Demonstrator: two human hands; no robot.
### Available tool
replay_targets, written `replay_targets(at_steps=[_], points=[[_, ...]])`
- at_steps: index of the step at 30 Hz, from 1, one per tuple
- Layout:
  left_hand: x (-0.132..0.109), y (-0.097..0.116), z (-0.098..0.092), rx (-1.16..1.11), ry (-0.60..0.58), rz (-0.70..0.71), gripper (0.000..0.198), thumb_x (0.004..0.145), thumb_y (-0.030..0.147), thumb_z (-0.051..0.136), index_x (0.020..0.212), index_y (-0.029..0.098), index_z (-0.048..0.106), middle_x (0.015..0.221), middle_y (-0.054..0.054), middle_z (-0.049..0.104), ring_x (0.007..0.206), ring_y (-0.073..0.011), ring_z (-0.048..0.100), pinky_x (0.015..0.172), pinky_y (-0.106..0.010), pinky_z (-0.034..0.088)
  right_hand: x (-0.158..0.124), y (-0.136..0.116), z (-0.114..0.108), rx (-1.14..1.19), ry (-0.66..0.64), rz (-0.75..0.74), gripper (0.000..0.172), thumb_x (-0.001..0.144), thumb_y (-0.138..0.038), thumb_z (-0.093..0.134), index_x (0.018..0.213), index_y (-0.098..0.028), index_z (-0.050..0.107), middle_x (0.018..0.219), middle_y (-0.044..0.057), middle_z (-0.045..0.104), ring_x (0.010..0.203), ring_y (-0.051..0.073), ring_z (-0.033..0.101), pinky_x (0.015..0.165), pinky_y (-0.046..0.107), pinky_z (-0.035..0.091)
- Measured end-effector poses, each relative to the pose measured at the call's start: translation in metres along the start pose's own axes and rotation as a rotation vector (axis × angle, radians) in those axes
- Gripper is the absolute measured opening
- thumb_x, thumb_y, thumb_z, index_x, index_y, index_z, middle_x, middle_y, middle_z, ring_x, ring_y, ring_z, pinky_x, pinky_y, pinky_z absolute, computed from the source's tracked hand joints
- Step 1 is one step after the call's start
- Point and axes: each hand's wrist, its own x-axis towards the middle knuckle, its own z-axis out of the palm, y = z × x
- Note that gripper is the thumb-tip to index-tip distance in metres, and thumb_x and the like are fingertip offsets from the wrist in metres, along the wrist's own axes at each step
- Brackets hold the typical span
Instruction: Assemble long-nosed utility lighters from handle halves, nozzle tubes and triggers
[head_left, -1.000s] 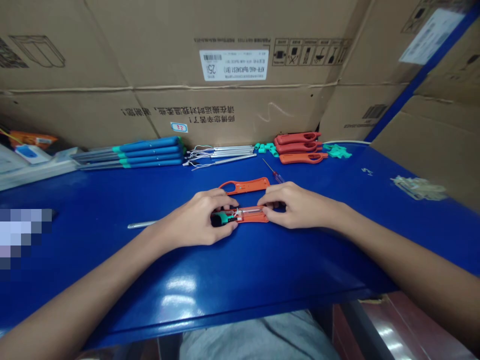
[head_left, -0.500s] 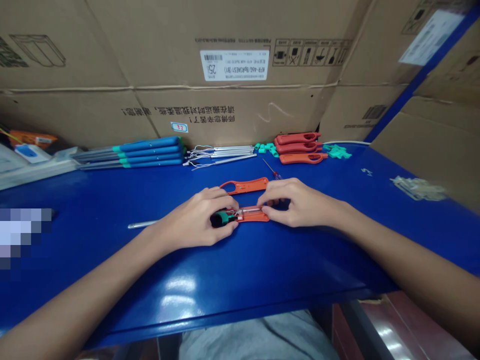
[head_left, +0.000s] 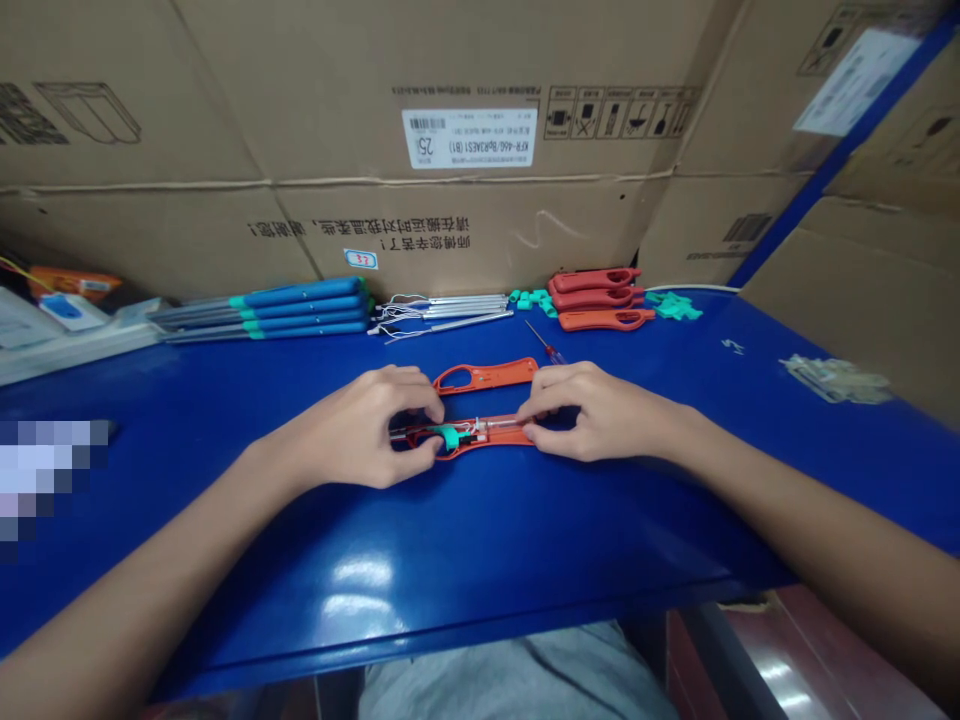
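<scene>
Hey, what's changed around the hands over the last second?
The left hand has slid left along the orange plastic half-shell, uncovering its looped end and showing the teal collar lying in it, a dark tip reaching left. The right hand stays at the shell's other end, and the second orange half-shell stays above it.

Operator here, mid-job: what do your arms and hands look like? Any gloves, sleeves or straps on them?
Your left hand and right hand are bare, with no gloves, rings or watch showing. The left forearm and right forearm are bare too, with no sleeves or straps. Pale grey clothing covers the lap.
</scene>
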Motion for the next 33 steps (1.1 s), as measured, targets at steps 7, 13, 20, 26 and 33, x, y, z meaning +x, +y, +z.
replay_targets(at_steps=[7,13,20,26,33], points=[[-0.0016,-0.0057,0.0015,0.000,-0.014,0.004,0.018,0.080,0.020,0.055,0.084,0.018,0.072,0.079,-0.004,0.068,0.073,-0.0175,0.059,0.070,-0.031,0.045,-0.0004,-0.0007,-0.0007,-0.005,-0.006,-0.002,0.021,0.080,-0.017,0.061,0.096,-0.015,0.075,0.089,0.007,0.072,0.077,0.017,0.063,0.074,0.029,0.048],[0.0005,-0.0054,0.0034,0.010,0.014,-0.003,0.019,0.081,0.019,0.053,0.083,0.017,0.072,0.078,-0.004,0.067,0.072,-0.0166,0.059,0.069,-0.030,0.045,-0.0002,-0.0001,-0.0007,0.003,-0.011,-0.005,0.021,0.080,-0.016,0.061,0.095,-0.014,0.075,0.090,0.007,0.072,0.078,0.017,0.064,0.076,0.030,0.049],[0.0013,-0.0064,0.0036,0.034,-0.013,-0.014,0.021,0.082,0.019,0.053,0.087,0.017,0.073,0.082,-0.004,0.068,0.076,-0.0166,0.060,0.071,-0.029,0.045,0.0003,0.0004,0.0002,0.002,-0.009,-0.009,0.021,0.080,-0.017,0.062,0.096,-0.014,0.075,0.089,0.007,0.072,0.078,0.017,0.064,0.075,0.030,0.049],[0.0011,-0.0054,0.0009,0.054,-0.044,0.017,0.024,0.084,0.020,0.052,0.089,0.018,0.075,0.084,-0.004,0.070,0.078,-0.0176,0.061,0.076,-0.031,0.046,0.0005,0.0001,0.0006,0.003,-0.015,-0.008,0.022,0.080,-0.017,0.061,0.096,-0.014,0.075,0.089,0.006,0.072,0.078,0.017,0.064,0.075,0.030,0.049],[-0.0011,-0.0015,-0.0050,0.080,-0.110,0.001,0.024,0.079,0.022,0.059,0.096,0.021,0.076,0.089,-0.005,0.068,0.084,-0.0192,0.061,0.078,-0.030,0.048,-0.0004,0.0004,0.0004,-0.005,-0.016,-0.004,0.021,0.079,-0.017,0.061,0.094,-0.015,0.075,0.089,0.005,0.072,0.077,0.016,0.063,0.074,0.029,0.047]])
